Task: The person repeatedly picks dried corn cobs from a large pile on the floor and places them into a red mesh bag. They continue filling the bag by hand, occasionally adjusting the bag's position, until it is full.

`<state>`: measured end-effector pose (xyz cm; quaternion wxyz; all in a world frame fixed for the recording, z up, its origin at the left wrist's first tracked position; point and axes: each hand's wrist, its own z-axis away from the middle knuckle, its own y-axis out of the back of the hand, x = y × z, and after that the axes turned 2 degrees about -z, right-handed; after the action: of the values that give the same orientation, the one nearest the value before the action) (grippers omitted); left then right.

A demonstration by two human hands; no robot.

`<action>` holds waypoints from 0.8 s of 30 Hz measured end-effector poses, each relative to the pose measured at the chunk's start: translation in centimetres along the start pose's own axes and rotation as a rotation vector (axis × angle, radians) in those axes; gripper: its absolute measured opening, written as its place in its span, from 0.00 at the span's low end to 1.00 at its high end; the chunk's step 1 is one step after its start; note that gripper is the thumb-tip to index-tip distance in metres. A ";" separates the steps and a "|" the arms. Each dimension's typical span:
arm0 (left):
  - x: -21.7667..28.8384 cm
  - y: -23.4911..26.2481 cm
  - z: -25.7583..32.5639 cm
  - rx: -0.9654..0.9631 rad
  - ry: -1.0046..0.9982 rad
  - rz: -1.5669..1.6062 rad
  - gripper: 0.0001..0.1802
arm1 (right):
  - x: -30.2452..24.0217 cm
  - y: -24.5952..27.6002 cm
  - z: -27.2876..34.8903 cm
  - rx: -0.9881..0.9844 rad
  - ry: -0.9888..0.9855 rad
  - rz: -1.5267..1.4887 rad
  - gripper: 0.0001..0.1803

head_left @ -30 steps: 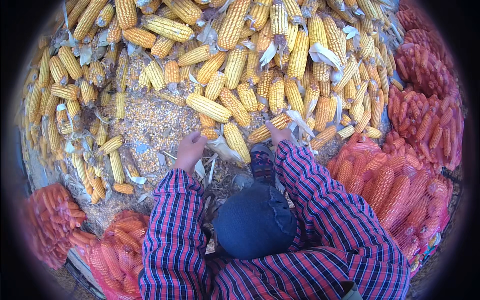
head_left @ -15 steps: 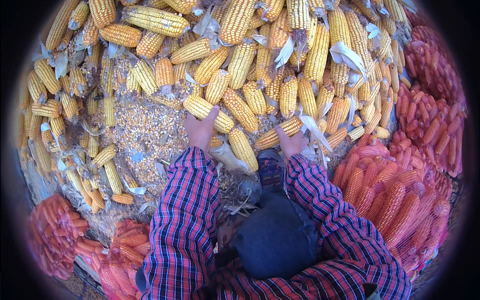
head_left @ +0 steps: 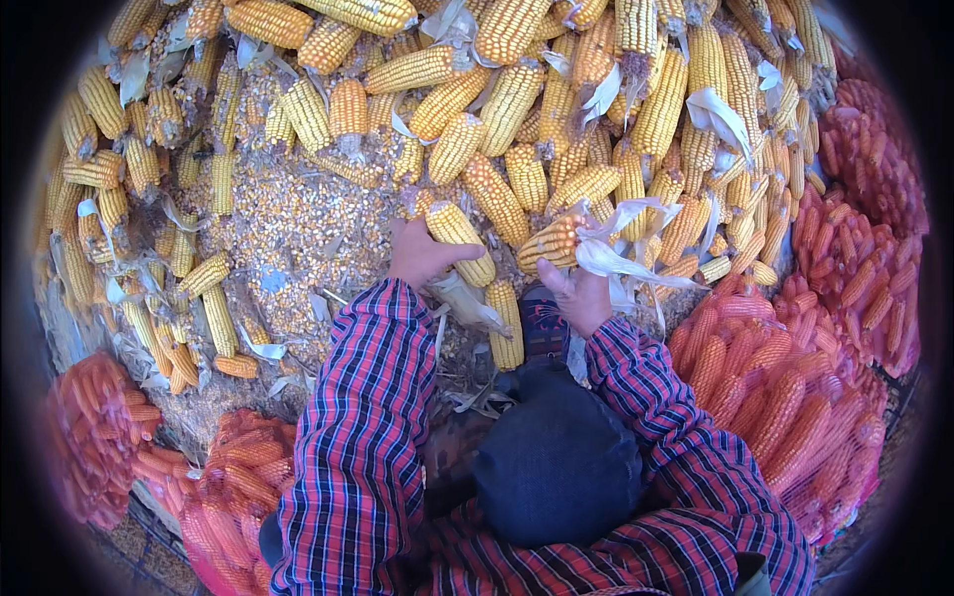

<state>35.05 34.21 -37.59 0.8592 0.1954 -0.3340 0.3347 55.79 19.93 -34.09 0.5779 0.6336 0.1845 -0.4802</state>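
Observation:
My left hand (head_left: 425, 254) is closed around a yellow corn cob (head_left: 459, 242), its thumb lying across the lower part. At the front edge of the heap, my right hand (head_left: 581, 296) grips an orange-yellow corn cob (head_left: 550, 244) with pale husk leaves (head_left: 621, 256) still at its right end. The thumb presses the near side of this cob, and the other fingers are mostly hidden. Between my hands another cob (head_left: 505, 326) lies lengthwise beside my shoe (head_left: 543, 320). A dry husk (head_left: 467, 301) sits just below my left hand.
A large heap of corn cobs (head_left: 509, 104) spreads ahead. Loose kernels (head_left: 308, 223) cover the ground to the left. Red mesh sacks full of cobs stand at the right (head_left: 785, 397), the near left (head_left: 243, 487) and the far left (head_left: 99, 437).
The cob at my left hand has swung to a steeper slant. The cob at my right hand has turned, its husk now spread rightward. The cob by my shoe lies straighter.

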 end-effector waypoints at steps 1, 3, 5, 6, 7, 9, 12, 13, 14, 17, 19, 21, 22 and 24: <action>0.2 0.6 0.7 0.031 0.025 0.029 0.32 | -0.6 1.5 0.0 0.017 0.038 0.033 0.42; 0.8 2.3 2.1 0.072 0.023 0.103 0.35 | -1.8 4.4 0.0 -0.194 -0.071 -0.202 0.40; 1.1 3.4 4.0 0.131 0.054 0.152 0.41 | -2.3 5.5 0.1 -0.433 -0.187 -0.439 0.39; 1.0 4.0 5.3 0.113 0.028 0.210 0.43 | -2.3 5.1 0.6 -0.585 -0.306 -0.510 0.39; 0.7 4.6 6.6 0.031 -0.005 0.303 0.38 | -2.0 4.7 0.7 -0.711 -0.372 -0.620 0.39; -0.4 5.0 9.2 0.040 0.047 0.405 0.33 | -1.3 1.8 2.4 -0.751 -0.591 -0.631 0.41; -3.1 4.1 12.5 0.130 0.100 0.614 0.28 | 0.6 -1.6 4.5 -0.703 -0.631 -0.266 0.40; -3.9 3.7 13.5 0.152 0.127 0.672 0.28 | 1.0 -2.5 4.9 -0.708 -0.491 -0.081 0.39; -4.7 3.3 14.3 0.140 0.112 0.735 0.28 | 1.2 -3.2 5.1 -0.718 -0.400 0.125 0.40; -5.7 2.4 16.1 0.127 0.119 0.864 0.29 | 0.7 -4.8 5.2 -0.891 -0.311 0.290 0.43; -5.1 2.2 17.2 0.159 0.089 0.942 0.30 | 0.1 -5.9 5.3 -0.930 -0.282 0.461 0.44; -3.6 2.1 18.6 0.188 0.054 0.986 0.33 | 0.3 -6.7 5.7 -0.917 -0.132 0.558 0.43; -2.4 1.9 19.5 0.233 -0.004 0.951 0.34 | 0.8 -7.0 6.0 -0.904 -0.147 0.588 0.43; 0.3 2.1 21.5 0.256 -0.068 0.988 0.34 | 2.4 -7.3 6.2 -0.867 -0.092 0.541 0.41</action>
<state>24.20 23.83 -22.07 0.5563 0.1287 -0.3707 0.7325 48.65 15.44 -39.30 0.8986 0.3391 0.1706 -0.2201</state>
